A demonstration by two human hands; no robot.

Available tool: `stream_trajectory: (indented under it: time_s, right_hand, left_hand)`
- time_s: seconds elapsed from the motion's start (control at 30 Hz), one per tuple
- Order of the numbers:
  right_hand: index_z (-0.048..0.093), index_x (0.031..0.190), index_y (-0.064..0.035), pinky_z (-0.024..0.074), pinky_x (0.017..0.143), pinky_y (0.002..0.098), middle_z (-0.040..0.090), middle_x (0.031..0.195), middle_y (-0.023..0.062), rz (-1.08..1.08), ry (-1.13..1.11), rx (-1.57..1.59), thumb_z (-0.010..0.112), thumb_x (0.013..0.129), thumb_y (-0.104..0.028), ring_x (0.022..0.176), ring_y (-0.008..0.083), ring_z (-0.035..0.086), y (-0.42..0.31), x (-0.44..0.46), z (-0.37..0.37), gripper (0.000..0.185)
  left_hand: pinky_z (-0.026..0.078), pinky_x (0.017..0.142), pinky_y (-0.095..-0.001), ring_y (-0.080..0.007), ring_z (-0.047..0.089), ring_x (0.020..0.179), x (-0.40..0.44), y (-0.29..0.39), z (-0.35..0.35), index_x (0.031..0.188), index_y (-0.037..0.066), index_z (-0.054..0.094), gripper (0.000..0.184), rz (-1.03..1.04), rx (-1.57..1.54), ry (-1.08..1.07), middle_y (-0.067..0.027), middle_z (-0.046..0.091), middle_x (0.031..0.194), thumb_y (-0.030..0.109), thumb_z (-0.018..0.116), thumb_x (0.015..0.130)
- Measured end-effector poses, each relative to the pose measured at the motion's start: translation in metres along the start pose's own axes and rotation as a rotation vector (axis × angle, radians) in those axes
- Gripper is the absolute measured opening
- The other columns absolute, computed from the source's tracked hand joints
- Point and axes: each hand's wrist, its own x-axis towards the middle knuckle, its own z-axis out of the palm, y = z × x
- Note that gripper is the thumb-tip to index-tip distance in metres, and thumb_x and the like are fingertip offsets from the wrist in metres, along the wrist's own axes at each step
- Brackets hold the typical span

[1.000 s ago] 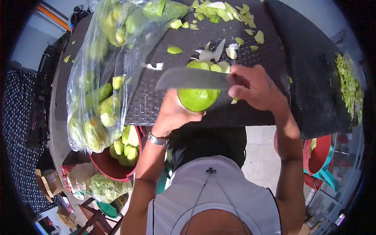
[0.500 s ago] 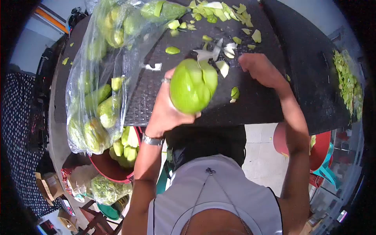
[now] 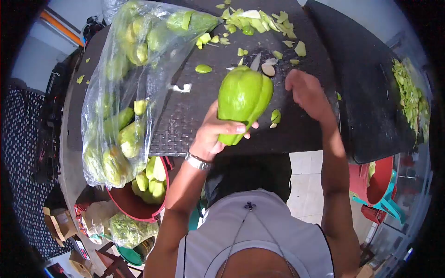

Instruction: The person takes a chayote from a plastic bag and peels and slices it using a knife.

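My left hand (image 3: 214, 135) is wrapped around the lower part of a green, lobed chayote (image 3: 245, 99), thumb across its near side. The chayote is held tilted above the dark table. To its right, my right hand (image 3: 308, 92) is closed with curled fingers, apart from the chayote; whatever it may hold is hidden. A pointed, blade-like grey piece (image 3: 256, 61) shows just beyond the chayote, its other end out of sight. Pale cut pieces (image 3: 268, 69) lie beside it. A small green offcut (image 3: 276, 116) rests below my right hand.
A clear plastic bag (image 3: 160, 60) of chayotes covers the table's left side. Peelings (image 3: 259, 21) are heaped at the back. A red bucket (image 3: 125, 204) with pale green pieces stands below left, another red bucket (image 3: 359, 178) below right. More peelings (image 3: 408, 88) lie far right.
The chayote has turned in my left hand and moved right, with its grooved side now showing. My right hand has shifted slightly down. The view has moved a little.
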Motion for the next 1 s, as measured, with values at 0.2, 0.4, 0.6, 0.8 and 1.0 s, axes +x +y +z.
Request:
stream_trajectory:
  time_s: [0.2,0.4,0.6,0.8,1.0]
  right_hand:
    - [0.058,0.088,-0.0034,0.0416,0.052,0.0276,0.054,0.062,0.0055,-0.263,-0.032,-0.207,0.071,0.091,-0.055,0.055,0.0081,0.051,-0.037,-0.035,0.006,0.054]
    - [0.057,0.090,-0.0050,0.0520,0.056,0.0300,0.063,0.064,0.0037,-0.348,-0.097,-0.335,0.087,0.077,-0.052,0.056,0.0178,0.068,-0.059,-0.052,0.024,0.057]
    - [0.057,0.089,-0.0051,0.0533,0.056,0.0320,0.065,0.065,0.0048,-0.371,-0.077,-0.344,0.088,0.077,-0.049,0.057,0.0201,0.069,-0.057,-0.050,0.029,0.055]
    - [0.056,0.086,-0.0059,0.0526,0.054,0.0351,0.065,0.064,0.0047,-0.336,-0.152,-0.518,0.088,0.075,-0.050,0.056,0.0236,0.069,-0.064,-0.050,0.032,0.055]
    - [0.057,0.083,-0.0071,0.0540,0.056,0.0405,0.064,0.063,0.0045,-0.394,-0.110,-0.531,0.081,0.076,-0.064,0.056,0.0278,0.069,-0.056,-0.038,0.036,0.062]
  left_hand:
    - [0.059,0.094,-0.0489,-0.0370,0.069,0.112,-0.009,-0.002,0.012,0.145,-0.004,0.047,0.089,0.100,0.065,0.051,-0.0220,0.064,0.129,0.004,0.087,0.066]
    - [0.055,0.104,-0.0427,-0.0269,0.063,0.123,-0.011,-0.007,0.014,0.159,0.011,0.029,0.113,0.264,0.358,0.165,-0.0136,0.056,0.141,0.007,0.094,0.067]
    - [0.051,0.110,-0.0417,-0.0276,0.060,0.128,-0.020,-0.029,-0.004,0.161,0.013,0.021,0.115,0.054,-0.052,0.180,-0.0127,0.055,0.141,0.009,0.092,0.071]
    - [0.051,0.109,-0.0446,-0.0284,0.060,0.128,-0.010,-0.032,0.003,0.158,0.007,0.017,0.118,0.216,0.184,0.232,-0.0150,0.055,0.141,0.011,0.093,0.067]
    - [0.051,0.108,-0.0435,-0.0278,0.058,0.129,-0.009,-0.027,0.008,0.155,0.008,0.023,0.117,0.266,0.265,0.239,-0.0143,0.053,0.141,0.014,0.095,0.063]
